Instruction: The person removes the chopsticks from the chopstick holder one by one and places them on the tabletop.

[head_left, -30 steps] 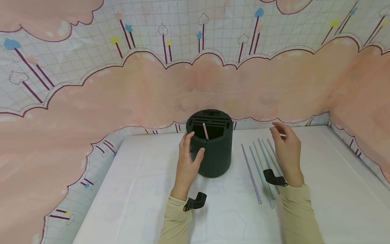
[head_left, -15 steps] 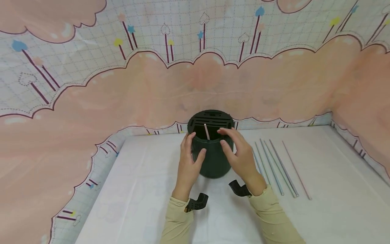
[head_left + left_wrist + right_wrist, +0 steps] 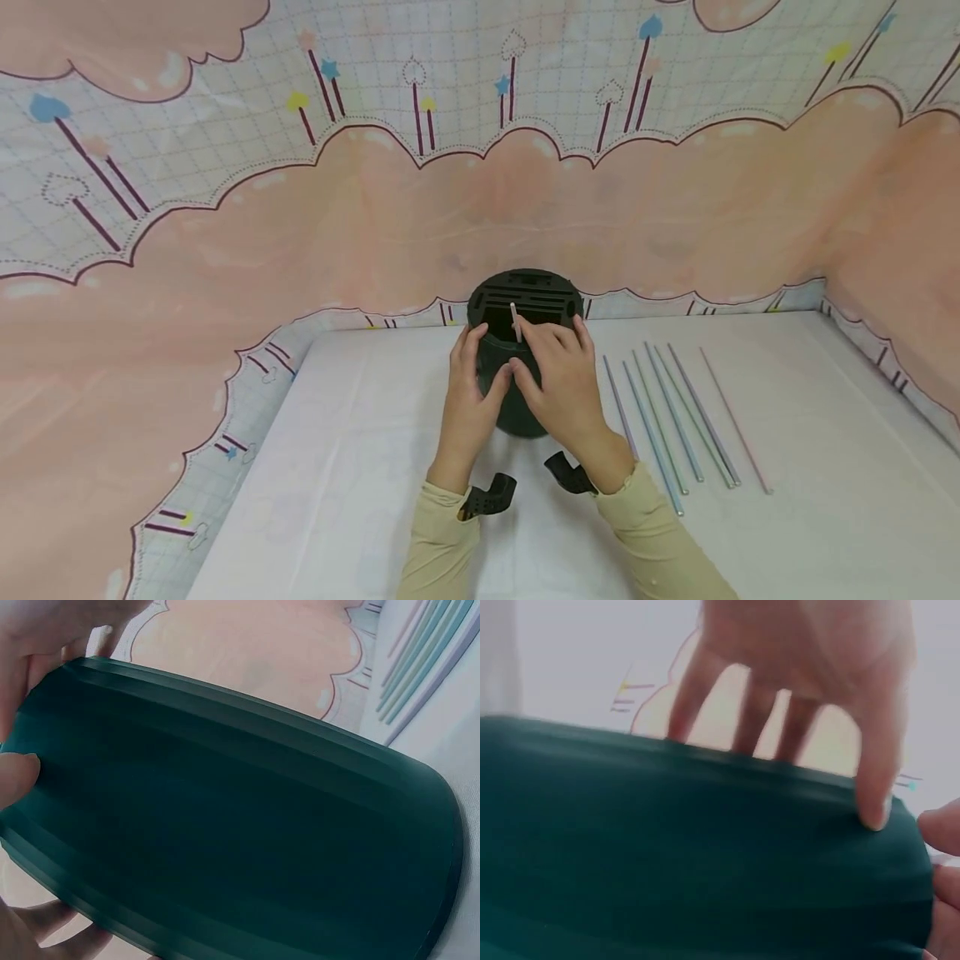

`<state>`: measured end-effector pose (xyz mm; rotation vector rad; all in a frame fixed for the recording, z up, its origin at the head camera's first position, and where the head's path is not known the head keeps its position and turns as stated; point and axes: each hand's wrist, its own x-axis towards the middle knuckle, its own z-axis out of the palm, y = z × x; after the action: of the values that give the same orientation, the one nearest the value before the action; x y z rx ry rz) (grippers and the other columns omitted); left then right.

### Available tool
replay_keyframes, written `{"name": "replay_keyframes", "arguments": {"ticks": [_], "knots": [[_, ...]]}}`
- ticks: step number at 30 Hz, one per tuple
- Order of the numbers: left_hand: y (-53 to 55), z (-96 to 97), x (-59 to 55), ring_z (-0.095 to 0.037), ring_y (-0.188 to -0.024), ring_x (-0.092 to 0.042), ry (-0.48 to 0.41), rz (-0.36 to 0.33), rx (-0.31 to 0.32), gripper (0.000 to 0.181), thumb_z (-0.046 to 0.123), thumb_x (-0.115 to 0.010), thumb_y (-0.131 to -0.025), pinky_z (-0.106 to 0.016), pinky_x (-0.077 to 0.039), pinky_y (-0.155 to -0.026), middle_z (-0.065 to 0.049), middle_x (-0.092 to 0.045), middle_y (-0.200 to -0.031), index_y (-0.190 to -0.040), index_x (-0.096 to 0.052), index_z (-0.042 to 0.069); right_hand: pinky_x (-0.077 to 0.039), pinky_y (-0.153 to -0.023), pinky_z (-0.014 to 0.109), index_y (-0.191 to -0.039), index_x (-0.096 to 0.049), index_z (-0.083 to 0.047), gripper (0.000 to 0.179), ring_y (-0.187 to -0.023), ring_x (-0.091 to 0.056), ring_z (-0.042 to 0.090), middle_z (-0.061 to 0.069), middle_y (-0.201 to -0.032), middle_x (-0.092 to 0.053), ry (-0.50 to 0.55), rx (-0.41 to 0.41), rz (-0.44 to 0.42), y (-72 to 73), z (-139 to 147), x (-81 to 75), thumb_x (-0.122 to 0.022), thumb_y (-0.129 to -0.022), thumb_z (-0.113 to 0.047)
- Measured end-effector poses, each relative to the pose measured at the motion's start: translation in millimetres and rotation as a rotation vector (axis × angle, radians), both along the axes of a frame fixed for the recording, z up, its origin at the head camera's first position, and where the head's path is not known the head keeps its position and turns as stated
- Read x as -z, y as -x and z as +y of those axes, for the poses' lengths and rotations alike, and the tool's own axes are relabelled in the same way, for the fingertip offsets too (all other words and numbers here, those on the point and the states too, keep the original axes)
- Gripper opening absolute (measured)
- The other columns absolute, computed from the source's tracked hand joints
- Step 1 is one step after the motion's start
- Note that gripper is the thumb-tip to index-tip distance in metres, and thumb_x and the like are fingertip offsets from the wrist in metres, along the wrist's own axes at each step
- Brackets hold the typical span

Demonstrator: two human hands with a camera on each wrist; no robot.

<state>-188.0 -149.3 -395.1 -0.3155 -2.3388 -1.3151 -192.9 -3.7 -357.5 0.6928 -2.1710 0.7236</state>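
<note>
A dark green round pen holder (image 3: pixel 517 410) with a slotted top stands upright at the back middle of the white table. One pale pinkish stick (image 3: pixel 513 310) leans up out of its front opening. My left hand (image 3: pixel 467 408) grips the left side near the rim, thumb on the front. From the right, my right hand (image 3: pixel 568 390) holds the rim; its thumb presses the front wall in the right wrist view, while the other fingers go over the far edge. The thumb tips come close together at the front. The green wall (image 3: pixel 225 802) fills most of the left wrist view.
Several thin pastel sticks (image 3: pixel 678 417) lie side by side on the table to the right, with a pink stick (image 3: pixel 735 417) a little apart. Behind the table (image 3: pixel 337 467) rises a patterned cloth backdrop (image 3: pixel 375 225). Each wrist wears a black camera mount (image 3: pixel 489 495).
My right hand has come left from over the loose sticks to the pen holder's right side and rim, then further toward the middle. The left hand stays on the holder.
</note>
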Motion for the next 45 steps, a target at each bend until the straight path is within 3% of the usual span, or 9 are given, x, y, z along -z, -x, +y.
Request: {"name": "replay_keyframes", "arguments": {"ticks": [4,11,17,24,30,34,38,41,45], "knots": [[-0.1,2.2,0.1,-0.023,-0.13,-0.022,-0.004,0.002,0.004,0.055,0.045,-0.048,-0.088,-0.054,-0.03,-0.095,0.001,-0.011,-0.147,-0.137,-0.022,0.038,-0.012,-0.103,0.05,-0.119,-0.056,-0.004,0.038,-0.102,-0.047,0.024,0.008,-0.104,-0.061,0.039,-0.026,0.012,-1.5,1.8,0.9,-0.06,-0.084,-0.019],[-0.7,4.7,1.1,-0.023,-0.13,-0.024,-0.007,-0.007,0.002,0.055,0.047,-0.047,-0.088,-0.053,-0.032,-0.093,-0.001,-0.012,-0.147,-0.137,-0.022,0.039,-0.016,-0.104,0.044,-0.108,-0.061,-0.009,0.02,-0.102,-0.052,0.019,0.0,-0.099,-0.063,0.331,-0.14,-0.083,1.1,8.8,-3.1,-0.055,-0.088,-0.012],[0.3,6.0,-0.7,-0.021,-0.128,-0.026,-0.01,-0.02,0.01,0.056,0.047,-0.048,-0.088,-0.05,-0.035,-0.092,0.0,-0.012,-0.147,-0.137,-0.021,0.041,-0.04,-0.087,0.029,-0.102,-0.06,-0.003,0.017,-0.095,-0.055,0.018,0.004,-0.096,-0.062,0.607,-0.244,-0.128,-4.0,23.1,-17.2,-0.055,-0.086,0.0],[1.6,6.5,-1.7,-0.02,-0.128,-0.027,-0.028,-0.05,0.001,0.055,0.047,-0.047,-0.088,-0.05,-0.035,-0.092,0.004,-0.012,-0.147,-0.137,-0.021,0.042,-0.045,-0.08,0.028,-0.095,-0.054,0.014,0.013,-0.087,-0.058,0.02,0.017,-0.09,-0.061,0.847,-0.316,-0.011,-15.4,40.9,-40.8,-0.053,-0.082,0.013],[2.1,7.8,-1.3,-0.019,-0.129,-0.025,-0.034,-0.034,-0.005,0.055,0.047,-0.047,-0.088,-0.052,-0.032,-0.093,0.005,-0.013,-0.146,-0.137,-0.022,0.039,-0.047,-0.073,0.033,-0.1,-0.053,0.015,0.019,-0.078,-0.056,0.03,0.023,-0.085,-0.057,1.215,-0.372,0.172,-6.0,73.9,-44.5,-0.055,-0.082,0.011],[1.4,9.2,-1.5,-0.019,-0.129,-0.024,-0.021,-0.042,-0.031,0.056,0.05,-0.046,-0.088,-0.053,-0.03,-0.094,0.004,-0.014,-0.146,-0.137,-0.022,0.04,-0.048,-0.076,0.037,-0.101,-0.053,0.014,0.022,-0.079,-0.055,0.033,0.027,-0.086,-0.054,1.362,-0.355,0.268,-1.4,103.1,-45.7,-0.058,-0.08,0.011],[1.4,9.7,-1.0,-0.018,-0.129,-0.024,-0.012,-0.04,-0.044,0.056,0.05,-0.045,-0.088,-0.052,-0.03,-0.095,0.006,-0.013,-0.145,-0.137,-0.021,0.041,-0.047,-0.076,0.032,-0.102,-0.058,0.01,0.022,-0.08,-0.055,0.03,0.024,-0.085,-0.057,1.312,-0.202,0.23,-5.3,127.4,-50.9,-0.061,-0.08,0.006],[1.7,10.2,-0.9,-0.019,-0.129,-0.024,-0.013,-0.029,-0.045,0.056,0.049,-0.046,-0.088,-0.052,-0.03,-0.095,0.005,-0.014,-0.146,-0.137,-0.022,0.039,-0.046,-0.074,0.024,-0.102,-0.064,0.002,0.02,-0.083,-0.056,0.021,0.015,-0.087,-0.062,1.068,0.039,0.121,-3.6,146.6,-48.2,-0.061,-0.083,-0.002],[1.8,11.2,-1.3,-0.019,-0.129,-0.024,-0.015,-0.027,-0.046,0.056,0.048,-0.046,-0.088,-0.052,-0.032,-0.094,0.004,-0.014,-0.146,-0.137,-0.022,0.039,-0.041,-0.071,0.015,-0.105,-0.067,-0.011,0.02,-0.086,-0.054,0.003,0.002,-0.094,-0.065,0.7,0.351,-0.013,6.7,172.8,-32.9,-0.058,-0.087,-0.015]]}}
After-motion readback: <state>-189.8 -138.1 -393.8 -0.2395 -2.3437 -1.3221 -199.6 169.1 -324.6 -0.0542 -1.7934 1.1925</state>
